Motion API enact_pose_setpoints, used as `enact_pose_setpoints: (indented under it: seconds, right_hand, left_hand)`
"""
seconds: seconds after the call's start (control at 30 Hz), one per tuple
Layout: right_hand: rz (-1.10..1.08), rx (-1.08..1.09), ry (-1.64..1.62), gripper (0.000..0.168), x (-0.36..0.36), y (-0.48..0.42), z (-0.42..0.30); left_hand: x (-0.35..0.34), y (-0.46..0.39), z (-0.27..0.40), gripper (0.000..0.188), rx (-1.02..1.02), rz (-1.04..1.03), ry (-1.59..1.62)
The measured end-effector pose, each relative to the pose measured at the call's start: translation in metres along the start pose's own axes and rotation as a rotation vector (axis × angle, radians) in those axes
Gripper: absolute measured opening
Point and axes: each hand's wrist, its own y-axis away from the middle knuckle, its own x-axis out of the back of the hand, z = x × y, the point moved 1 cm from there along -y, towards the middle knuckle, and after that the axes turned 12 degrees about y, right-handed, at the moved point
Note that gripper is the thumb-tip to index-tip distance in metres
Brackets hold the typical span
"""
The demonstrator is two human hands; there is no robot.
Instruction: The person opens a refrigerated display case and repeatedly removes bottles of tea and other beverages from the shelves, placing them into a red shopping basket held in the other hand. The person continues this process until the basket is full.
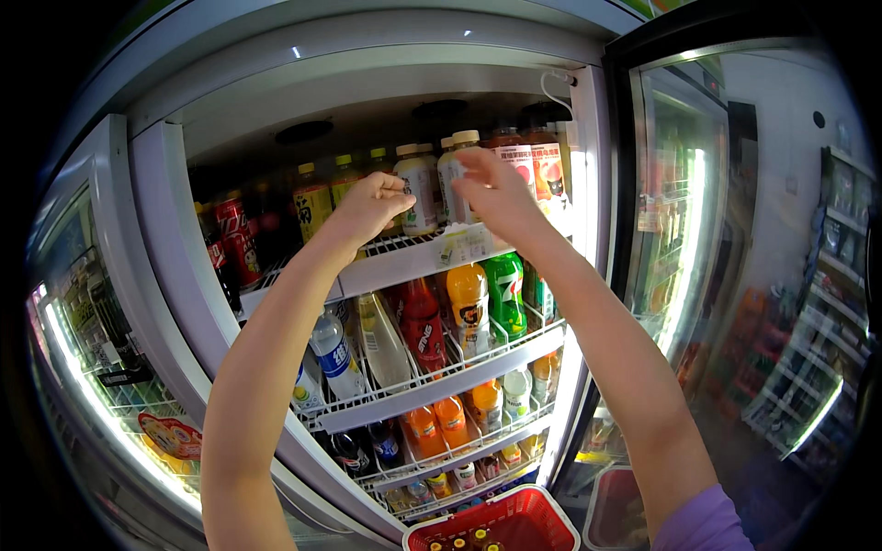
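Observation:
Both arms reach up to the top shelf of an open drinks fridge. My left hand [377,203] is raised before the white-capped pale bottles, fingers curled with thumb near the fingertips; whether it touches anything is unclear. My right hand [493,189], slightly blurred, is half curled in front of a white-capped bottle [451,182]; contact cannot be told. Between the hands stands another white-capped bottle [415,193]. Yellow-labelled bottles [311,203] are left of my left hand, and pink-labelled bottles [548,165] stand right of my right hand.
A red plastic basket [551,513] with several yellow-capped bottles sits below. The glass door [689,206] stands open at the right. Wire shelves with a white front rail [441,394] hold soft-drink bottles. A red can [238,237] is at the upper left, and a door frame [165,275] bounds the left.

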Motion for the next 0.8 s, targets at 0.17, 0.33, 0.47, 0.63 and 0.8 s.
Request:
enact_pose_setpoints:
  seconds: [0.17,0.33,0.47,0.63,0.8]
  right_hand:
    - [-0.252,-0.251,-0.153,0.053,-0.034,-0.033,-0.017]
    - [-0.322,-0.483,-0.403,0.061,-0.063,-0.063,-0.011]
    - [-0.344,-0.509,-0.42,0.068,-0.082,-0.084,0.009]
    - [-0.414,-0.555,-0.326,0.07,-0.103,-0.093,0.03]
    - [-0.501,-0.541,-0.181,0.069,-0.107,-0.093,0.027]
  left_hand:
    - [-0.001,-0.058,-0.027,0.058,0.205,0.054,-0.008]
    - [-0.002,-0.089,-0.043,0.047,0.263,0.096,-0.055]
    - [0.004,-0.108,-0.056,0.036,0.268,0.032,0.025]
    - [0.003,-0.109,-0.07,0.043,0.283,-0.02,0.115]
    - [0.002,-0.115,-0.077,0.039,0.353,0.057,0.062]
